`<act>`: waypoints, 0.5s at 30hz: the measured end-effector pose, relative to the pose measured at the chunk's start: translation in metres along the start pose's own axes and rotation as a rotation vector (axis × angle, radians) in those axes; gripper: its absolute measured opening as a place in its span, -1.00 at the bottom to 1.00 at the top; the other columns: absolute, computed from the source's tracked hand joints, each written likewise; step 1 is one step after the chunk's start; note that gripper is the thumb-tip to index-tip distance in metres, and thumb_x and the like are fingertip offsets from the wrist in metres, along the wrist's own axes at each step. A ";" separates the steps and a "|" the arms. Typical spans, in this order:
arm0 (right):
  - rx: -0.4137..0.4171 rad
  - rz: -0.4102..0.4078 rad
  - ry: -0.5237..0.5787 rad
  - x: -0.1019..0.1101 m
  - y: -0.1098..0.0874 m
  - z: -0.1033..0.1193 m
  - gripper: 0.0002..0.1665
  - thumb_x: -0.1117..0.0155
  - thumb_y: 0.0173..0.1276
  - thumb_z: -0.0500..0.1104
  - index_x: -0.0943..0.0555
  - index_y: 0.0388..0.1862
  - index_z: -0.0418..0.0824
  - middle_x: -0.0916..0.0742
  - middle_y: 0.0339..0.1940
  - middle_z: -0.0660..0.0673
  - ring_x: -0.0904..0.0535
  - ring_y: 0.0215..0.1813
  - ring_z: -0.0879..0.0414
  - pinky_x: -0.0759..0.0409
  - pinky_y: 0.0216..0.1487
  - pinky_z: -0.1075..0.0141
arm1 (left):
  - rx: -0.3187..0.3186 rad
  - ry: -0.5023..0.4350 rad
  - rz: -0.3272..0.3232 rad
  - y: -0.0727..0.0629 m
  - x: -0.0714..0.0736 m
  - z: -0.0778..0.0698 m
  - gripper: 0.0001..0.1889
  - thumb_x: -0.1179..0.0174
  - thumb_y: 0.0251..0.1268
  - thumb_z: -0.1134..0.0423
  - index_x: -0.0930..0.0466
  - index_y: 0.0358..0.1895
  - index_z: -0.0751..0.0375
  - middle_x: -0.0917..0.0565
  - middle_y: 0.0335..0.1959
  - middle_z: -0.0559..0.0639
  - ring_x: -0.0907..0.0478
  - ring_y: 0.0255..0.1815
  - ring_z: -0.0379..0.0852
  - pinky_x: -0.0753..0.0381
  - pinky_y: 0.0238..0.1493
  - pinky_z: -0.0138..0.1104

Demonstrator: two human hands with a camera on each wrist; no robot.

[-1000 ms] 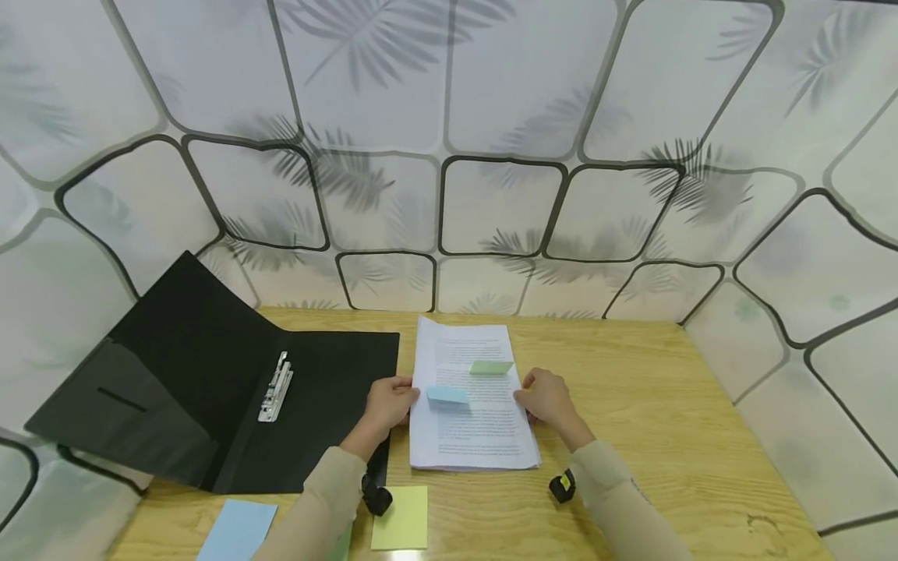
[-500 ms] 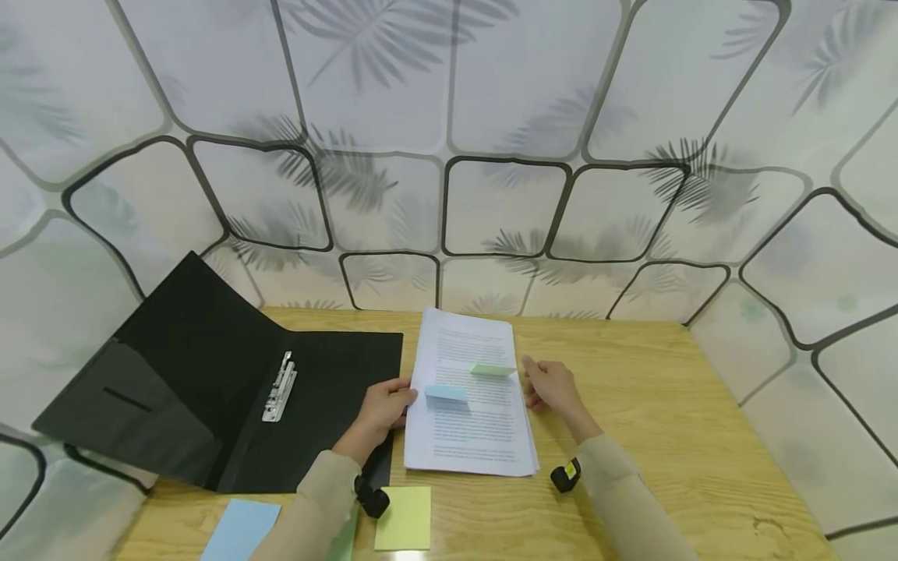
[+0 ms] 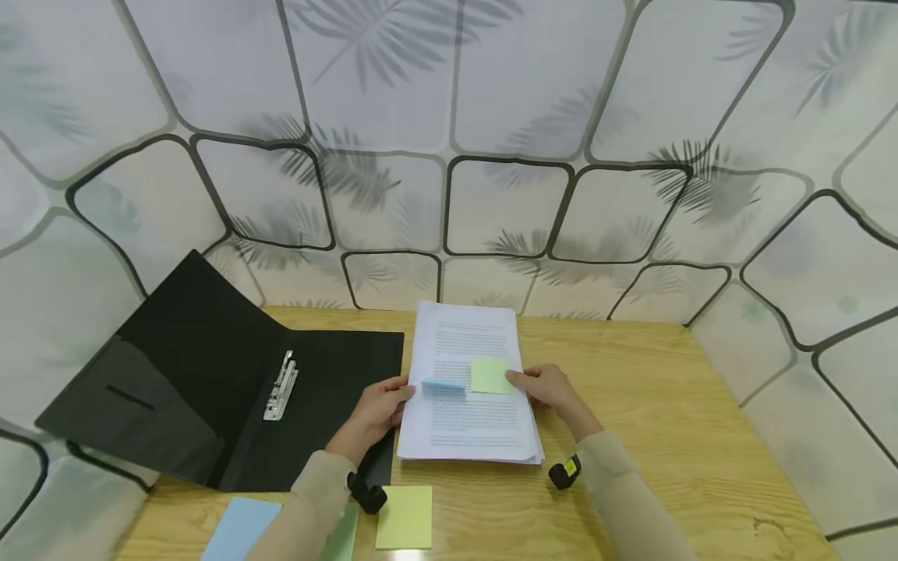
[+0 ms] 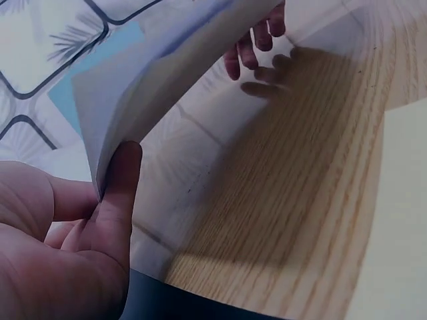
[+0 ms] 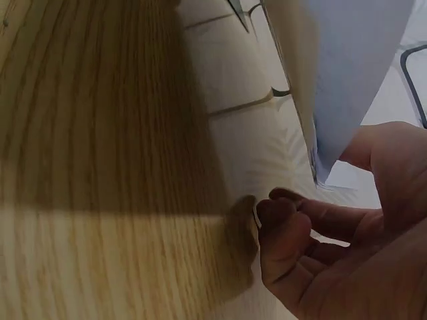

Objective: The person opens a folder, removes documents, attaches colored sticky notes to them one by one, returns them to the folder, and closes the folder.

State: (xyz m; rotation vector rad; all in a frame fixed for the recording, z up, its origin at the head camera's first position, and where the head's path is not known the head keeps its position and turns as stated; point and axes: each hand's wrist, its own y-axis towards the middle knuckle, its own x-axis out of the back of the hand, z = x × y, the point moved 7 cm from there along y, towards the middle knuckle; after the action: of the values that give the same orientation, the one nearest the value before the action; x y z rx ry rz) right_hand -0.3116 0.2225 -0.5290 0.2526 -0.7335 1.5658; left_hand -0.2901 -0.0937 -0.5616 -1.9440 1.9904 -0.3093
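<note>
Head view: paper stack [image 3: 468,397] lifted off the table [image 3: 652,421].
Left hand [image 3: 379,409] and right hand [image 3: 550,389] pinch its sides; next likely the open folder [image 3: 210,389].

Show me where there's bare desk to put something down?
Widest bare wood lies right of the paper stack, out to the wall panels. The left is crowded: the open black folder, with sticky notes along the front edge.

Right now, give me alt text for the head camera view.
Two hands, left hand and right hand, hold a stack of printed paper by its side edges above a wooden table. Green and blue sticky notes sit on top; an open black folder lies left.
</note>
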 end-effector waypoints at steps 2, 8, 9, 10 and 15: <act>0.011 0.014 0.047 -0.001 0.001 -0.001 -0.39 -0.35 0.50 0.13 -0.72 0.15 -0.39 -0.67 -0.51 -0.03 -0.48 -0.48 0.16 -0.42 -0.45 0.35 | 0.008 -0.005 0.003 0.000 0.001 0.000 -0.50 -0.23 0.56 0.32 -0.48 0.47 0.37 -0.78 0.07 0.20 -0.73 -0.26 -0.23 -0.71 -0.32 -0.41; 0.039 0.078 0.297 -0.008 0.005 -0.004 -0.49 -0.35 0.54 -0.06 -0.65 0.20 -0.46 -0.84 -0.22 -0.13 -0.74 -0.27 0.16 -0.72 -0.23 0.33 | 0.003 0.026 -0.013 -0.001 0.001 0.003 -0.52 -0.23 0.56 0.32 -0.50 0.45 0.37 -0.78 0.00 0.16 -0.70 -0.31 -0.23 -0.67 -0.36 -0.42; 0.033 0.086 0.332 -0.009 0.005 -0.004 -0.50 -0.35 0.54 -0.08 -0.63 0.20 -0.47 -0.84 -0.22 -0.13 -0.75 -0.27 0.16 -0.73 -0.23 0.33 | -0.004 0.042 -0.021 -0.001 0.002 0.003 -0.52 -0.23 0.56 0.31 -0.50 0.45 0.38 -0.78 0.02 0.18 -0.69 -0.31 -0.23 -0.66 -0.37 -0.42; 0.024 0.086 0.364 -0.011 0.006 -0.005 -0.54 -0.35 0.53 -0.11 -0.64 0.19 -0.46 -0.84 -0.24 -0.12 -0.75 -0.27 0.16 -0.72 -0.24 0.34 | -0.011 0.057 -0.028 -0.001 0.002 0.003 -0.51 -0.24 0.56 0.30 -0.50 0.45 0.38 -0.77 0.03 0.20 -0.68 -0.31 -0.22 -0.65 -0.37 -0.41; -0.002 0.062 0.388 -0.015 0.006 -0.008 -0.57 -0.35 0.52 -0.16 -0.64 0.17 -0.48 -0.84 -0.22 -0.13 -0.75 -0.26 0.16 -0.71 -0.25 0.35 | -0.036 0.110 -0.048 -0.002 0.002 0.003 -0.50 -0.24 0.55 0.28 -0.50 0.44 0.40 -0.72 0.16 0.30 -0.70 -0.26 -0.18 -0.68 -0.36 -0.39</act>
State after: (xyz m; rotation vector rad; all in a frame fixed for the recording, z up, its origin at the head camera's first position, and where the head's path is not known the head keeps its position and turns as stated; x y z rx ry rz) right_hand -0.3135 0.2158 -0.5455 -0.0771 -0.4411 1.6102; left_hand -0.2873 -0.0957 -0.5644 -2.0408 2.0325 -0.4038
